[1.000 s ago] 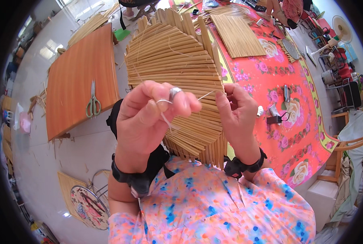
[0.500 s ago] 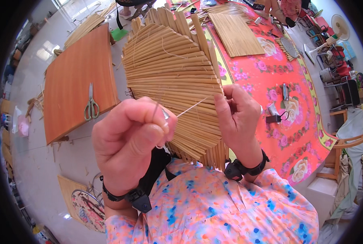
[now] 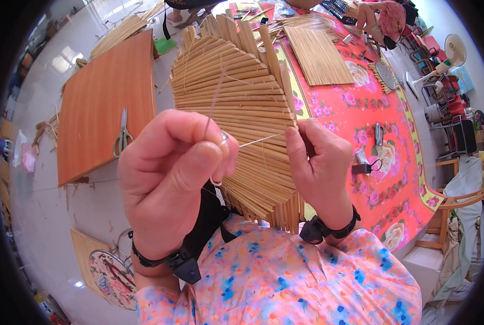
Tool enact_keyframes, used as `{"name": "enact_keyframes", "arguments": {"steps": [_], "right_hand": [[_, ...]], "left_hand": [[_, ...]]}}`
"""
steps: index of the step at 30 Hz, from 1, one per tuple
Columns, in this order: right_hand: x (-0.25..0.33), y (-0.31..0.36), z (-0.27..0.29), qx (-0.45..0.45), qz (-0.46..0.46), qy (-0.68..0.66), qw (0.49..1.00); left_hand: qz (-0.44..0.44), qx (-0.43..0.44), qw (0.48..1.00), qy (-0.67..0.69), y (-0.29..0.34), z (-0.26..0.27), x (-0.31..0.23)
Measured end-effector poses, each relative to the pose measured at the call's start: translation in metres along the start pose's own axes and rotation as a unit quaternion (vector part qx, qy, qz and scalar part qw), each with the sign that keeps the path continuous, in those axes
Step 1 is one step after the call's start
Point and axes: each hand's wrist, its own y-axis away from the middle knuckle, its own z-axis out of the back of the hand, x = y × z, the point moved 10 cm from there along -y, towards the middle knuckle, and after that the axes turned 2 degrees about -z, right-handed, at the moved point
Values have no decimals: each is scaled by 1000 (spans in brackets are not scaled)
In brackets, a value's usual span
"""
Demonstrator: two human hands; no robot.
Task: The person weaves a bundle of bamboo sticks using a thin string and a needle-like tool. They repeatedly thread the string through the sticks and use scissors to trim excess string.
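Note:
A fan-shaped panel of tan reed stalks (image 3: 234,103) stands in front of me, with pale stitches across its rows. My right hand (image 3: 323,162) grips the panel's right edge, thumb on the near face; its other fingers are mostly hidden behind. Thumb and bent fingers of my left hand (image 3: 171,168) are pinched together before the panel's lower left part. From them a taut white thread (image 3: 261,141) runs to the edge by my right thumb. A thin, dark, needle-like line (image 3: 216,100) rises out of the same pinch, and a metal band shows on a finger there.
Left of the panel, green-handled scissors (image 3: 123,138) lie on a brown wooden table (image 3: 101,103). A red floral cloth (image 3: 361,216) on my right bears a flat reed mat (image 3: 320,57) and a small black device (image 3: 362,168). Another person (image 3: 380,21) is at the far right.
My left hand has shifted slightly left, and the thread to the panel's edge lies flatter. My right hand keeps its grip. The whole view has shifted a little.

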Motion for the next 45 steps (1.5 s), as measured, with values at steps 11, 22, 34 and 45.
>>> {"name": "enact_keyframes", "arguments": {"steps": [11,22,34,45], "right_hand": [[-39,7,-4,7,-80,-114,990],[-28,23,1,-32,-43,-108,993],[-27,26,5,-77,-14,-89,993],[-27,25,5,-80,-18,-109,991]], "left_hand": [[-131,-15,947,-294,-18,46,-14],[-181,119,841,-496,10,-6,0],[-226,186,749,-594,11,-37,19],[-220,181,752,-595,10,-38,17]]}}
